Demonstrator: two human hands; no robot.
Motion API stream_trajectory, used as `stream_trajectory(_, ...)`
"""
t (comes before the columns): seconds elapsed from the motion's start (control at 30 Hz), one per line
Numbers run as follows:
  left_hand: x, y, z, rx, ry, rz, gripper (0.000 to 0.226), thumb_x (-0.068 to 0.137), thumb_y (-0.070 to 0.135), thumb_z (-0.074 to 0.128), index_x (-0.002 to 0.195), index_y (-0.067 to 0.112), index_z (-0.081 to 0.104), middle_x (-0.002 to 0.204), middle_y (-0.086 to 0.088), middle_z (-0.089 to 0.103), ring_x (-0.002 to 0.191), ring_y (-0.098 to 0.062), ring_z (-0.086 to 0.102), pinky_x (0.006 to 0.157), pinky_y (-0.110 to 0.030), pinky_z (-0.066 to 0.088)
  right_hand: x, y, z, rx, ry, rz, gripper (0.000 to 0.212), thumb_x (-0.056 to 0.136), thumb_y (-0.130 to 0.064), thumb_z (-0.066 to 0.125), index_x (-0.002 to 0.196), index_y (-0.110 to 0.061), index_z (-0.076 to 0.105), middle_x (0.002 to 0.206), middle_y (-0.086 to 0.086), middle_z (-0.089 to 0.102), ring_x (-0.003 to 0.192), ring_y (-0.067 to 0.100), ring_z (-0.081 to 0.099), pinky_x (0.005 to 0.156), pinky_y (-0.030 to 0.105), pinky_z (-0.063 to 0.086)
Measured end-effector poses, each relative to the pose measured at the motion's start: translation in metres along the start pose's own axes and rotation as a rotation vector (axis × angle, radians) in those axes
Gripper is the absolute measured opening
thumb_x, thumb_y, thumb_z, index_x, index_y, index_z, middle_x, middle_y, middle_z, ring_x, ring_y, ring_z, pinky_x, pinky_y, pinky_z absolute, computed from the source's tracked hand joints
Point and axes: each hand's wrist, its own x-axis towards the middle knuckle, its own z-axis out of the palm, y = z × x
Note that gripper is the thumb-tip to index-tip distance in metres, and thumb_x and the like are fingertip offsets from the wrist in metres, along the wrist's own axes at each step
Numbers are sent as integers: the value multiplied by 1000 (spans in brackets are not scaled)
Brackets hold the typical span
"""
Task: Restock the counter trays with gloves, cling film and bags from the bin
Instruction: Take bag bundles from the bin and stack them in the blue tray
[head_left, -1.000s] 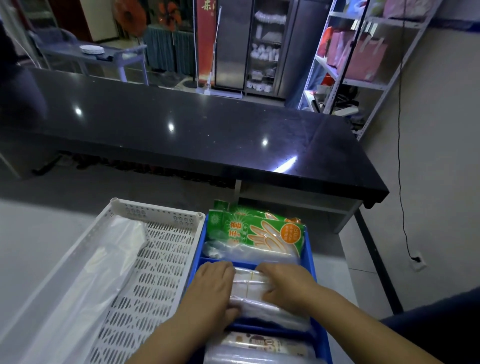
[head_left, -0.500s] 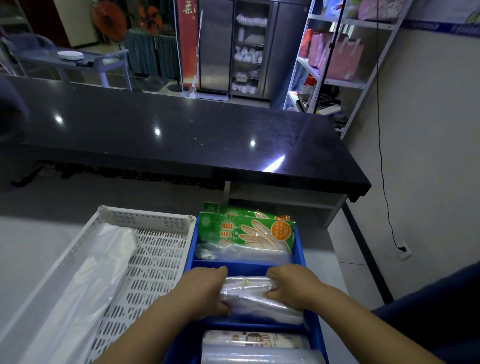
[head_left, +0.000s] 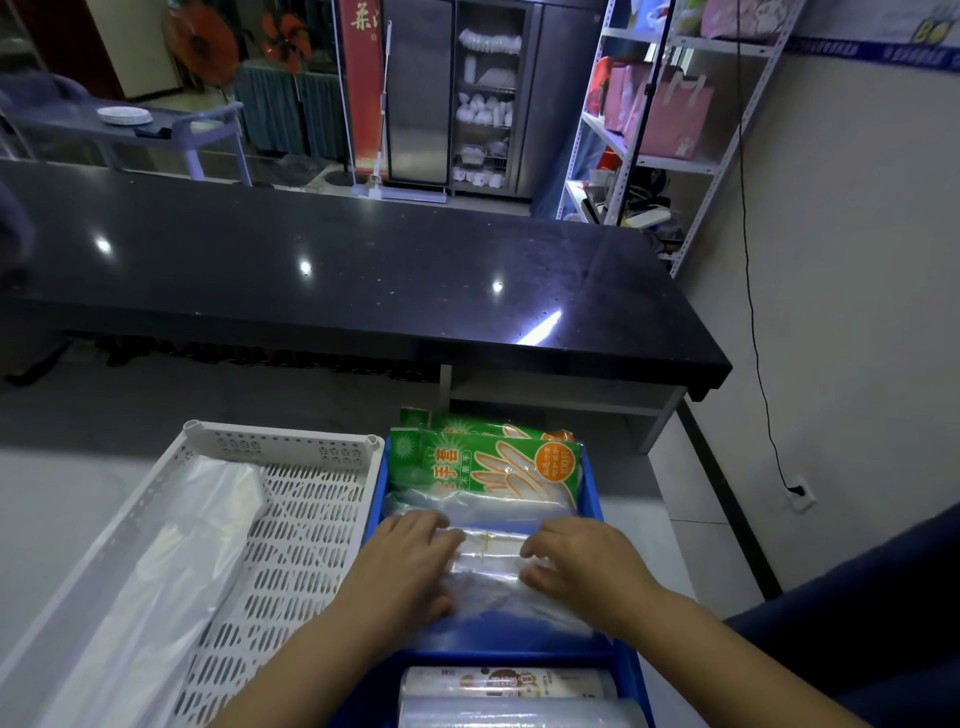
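Note:
A blue divided tray (head_left: 592, 499) stands in front of me. Green glove packs (head_left: 483, 462) fill its far compartment. A bundle of clear plastic bags (head_left: 488, 571) lies in the middle compartment. My left hand (head_left: 410, 564) grips the bundle's left end and my right hand (head_left: 579, 564) grips its right end, with fingers over the top and thumbs on the near side. Cling film rolls (head_left: 504, 683) lie in the near compartment.
A white perforated tray (head_left: 291, 519) sits touching the blue tray's left side, with a clear plastic sheet (head_left: 171, 561) along its left wall. Beyond is a long black counter (head_left: 363, 275). A metal shelf rack (head_left: 665, 130) stands at the back right.
My hands went from lying on top of the bag bundle to holding its two ends. They now sit slightly farther from me, near the glove compartment's divider.

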Motion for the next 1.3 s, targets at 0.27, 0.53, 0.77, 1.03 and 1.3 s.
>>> stream_trajectory(0.27,-8,7,3,-2,-39,-17,37,32,33,84,63,27,65,63,10,60,56,-12,59,44,-16,42,-1,2,14,-66,50,-80,30,86,-45,49,104,-26,64,101,-7,65,94,14,54,81,27,41)
stream_trajectory(0.53,-5,5,-1,52,-61,-128,82,34,50,83,108,17,71,105,1,71,96,-17,68,81,-27,55,1,7,18,-29,32,-16,43,83,-46,56,123,-30,49,126,-9,51,115,14,45,96,29,38)
stream_trajectory(0.77,-4,1,12,69,-198,-96,65,81,40,55,138,15,35,138,-3,40,124,-21,38,103,-33,35,-6,8,20,-27,10,-82,46,85,-49,54,125,-27,51,129,-8,49,118,11,42,98,26,35)
stream_trajectory(1.03,0,14,0,133,-172,-129,48,42,35,81,86,19,68,88,1,66,77,-18,64,69,-24,52,-3,8,18,-91,-11,-19,40,83,-48,60,116,-26,54,120,-5,56,109,16,49,92,30,40)
stream_trajectory(1.3,-7,9,12,119,-245,-146,28,75,15,57,103,18,52,109,-2,56,100,-25,52,77,-33,39,-5,9,15,-81,-166,-112,33,75,-45,67,95,-21,55,109,-2,55,96,19,52,78,30,43)
